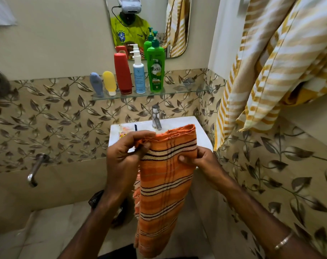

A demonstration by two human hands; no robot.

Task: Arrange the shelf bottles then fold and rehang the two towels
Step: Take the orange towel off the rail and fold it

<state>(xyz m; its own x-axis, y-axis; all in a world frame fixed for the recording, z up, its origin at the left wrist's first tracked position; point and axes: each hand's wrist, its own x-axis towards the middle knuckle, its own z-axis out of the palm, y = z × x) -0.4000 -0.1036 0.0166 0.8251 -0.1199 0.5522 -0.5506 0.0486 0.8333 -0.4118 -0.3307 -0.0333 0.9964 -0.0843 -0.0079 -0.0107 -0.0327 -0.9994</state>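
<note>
An orange striped towel (164, 184) hangs folded lengthwise in front of the sink. My left hand (125, 156) pinches its upper left corner, and my right hand (200, 161) grips its right edge just below the top. A yellow and white striped towel (271, 71) hangs at the upper right. On the glass shelf (189, 90) stand, from left to right, a grey-blue tube (96, 83), a yellow tube (109, 82), a red bottle (123, 72), a white pump bottle (139, 75) and a green pump bottle (155, 69).
A white sink (202, 131) with a chrome tap (156, 116) sits below the shelf, with a small packet (122, 132) on its left rim. A mirror (140, 19) hangs above. A wall spout (35, 169) sticks out at the lower left.
</note>
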